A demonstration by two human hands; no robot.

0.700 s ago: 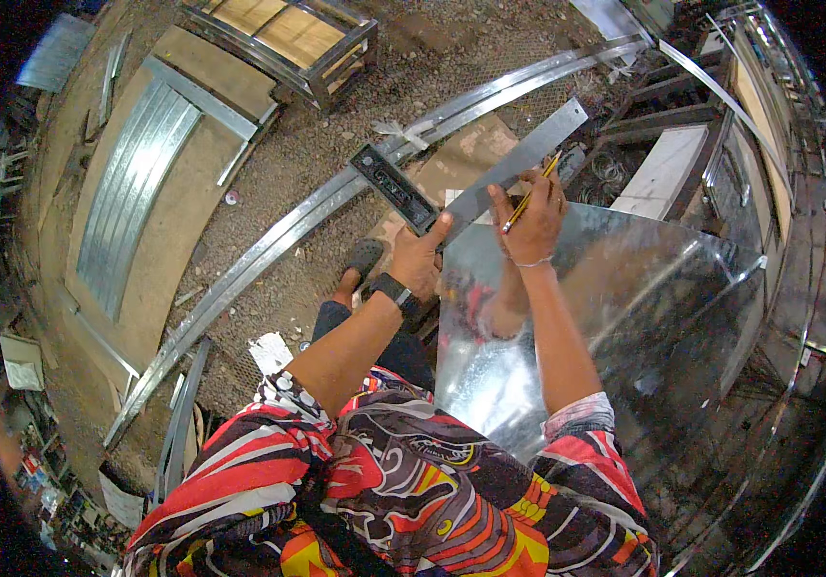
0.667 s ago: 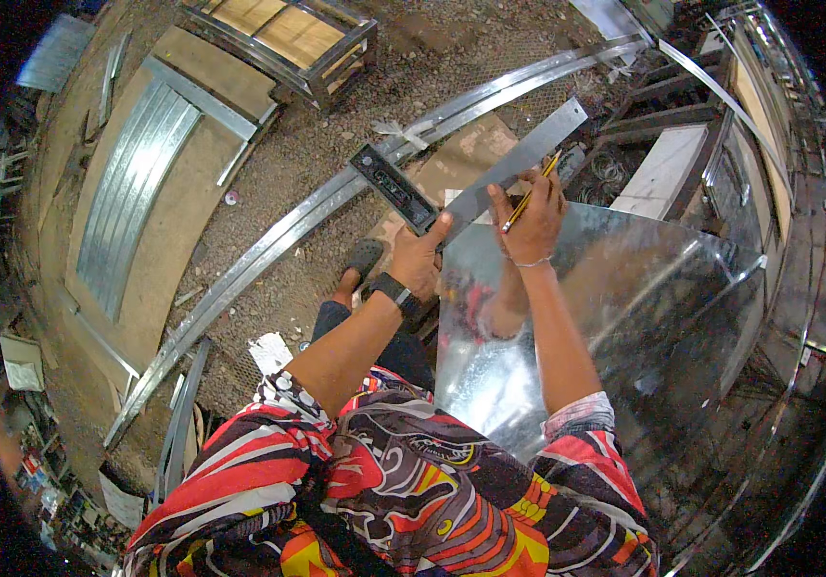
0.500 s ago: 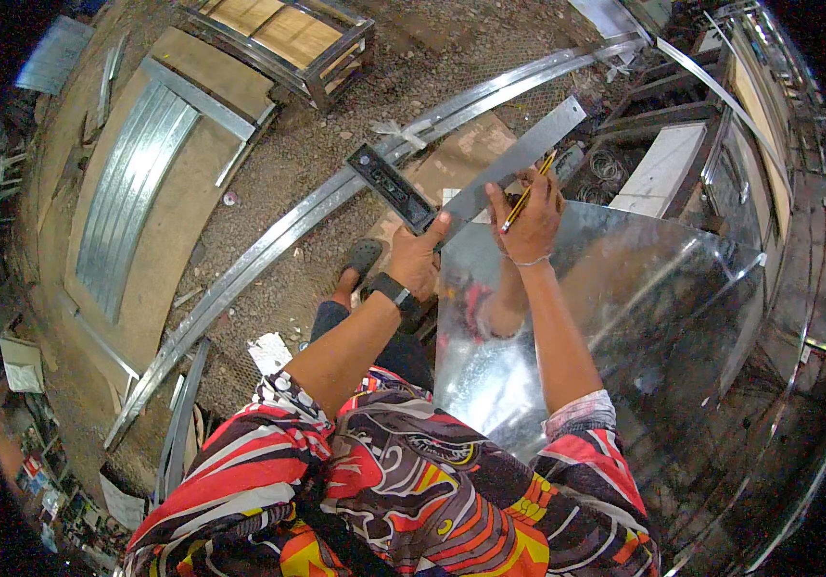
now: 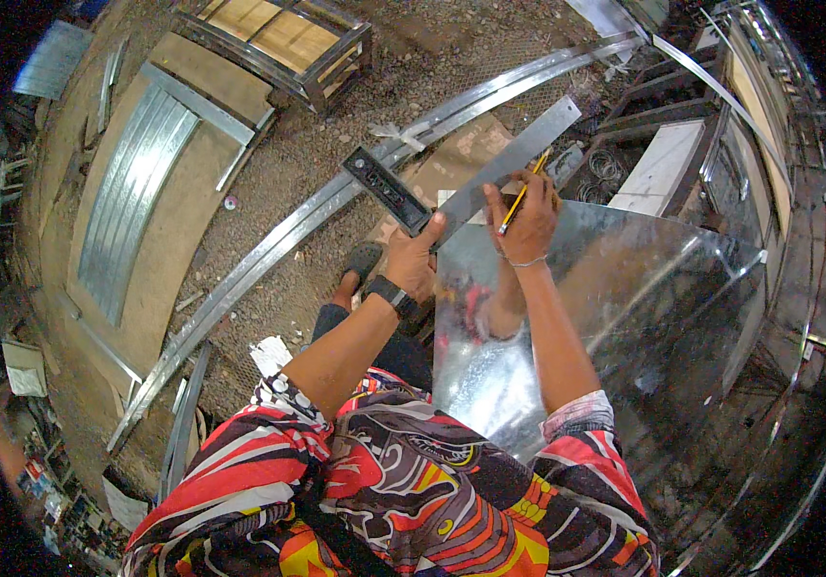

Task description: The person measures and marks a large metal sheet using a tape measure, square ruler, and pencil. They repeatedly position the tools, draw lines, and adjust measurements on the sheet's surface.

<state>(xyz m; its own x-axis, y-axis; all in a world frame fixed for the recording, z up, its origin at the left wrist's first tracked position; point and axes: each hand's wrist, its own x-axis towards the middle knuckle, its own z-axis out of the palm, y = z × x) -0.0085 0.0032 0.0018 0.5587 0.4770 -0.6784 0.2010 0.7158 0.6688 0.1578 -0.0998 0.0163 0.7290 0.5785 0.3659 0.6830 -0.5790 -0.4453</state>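
A shiny galvanized metal sheet [image 4: 615, 308] lies in front of me, reflecting my arms. My left hand [image 4: 415, 258] presses a try square down at the sheet's near-left corner; its dark handle [image 4: 386, 189] sticks out to the left and its steel blade [image 4: 509, 169] runs up and to the right along the sheet's far edge. My right hand [image 4: 528, 216] grips a yellow pencil [image 4: 520, 199] with the tip against the blade's edge. A dark watch is on my left wrist.
A long curved metal channel [image 4: 317, 207] crosses the gravel ground beyond the sheet. A corrugated metal panel [image 4: 134, 202] lies at left, a wooden crate frame [image 4: 283, 38] at the top. Metal racks and a white board [image 4: 658, 173] crowd the right side.
Hardly anything differs. My right hand with the pencil sits a touch further along the blade; my left hand keeps the square in place.
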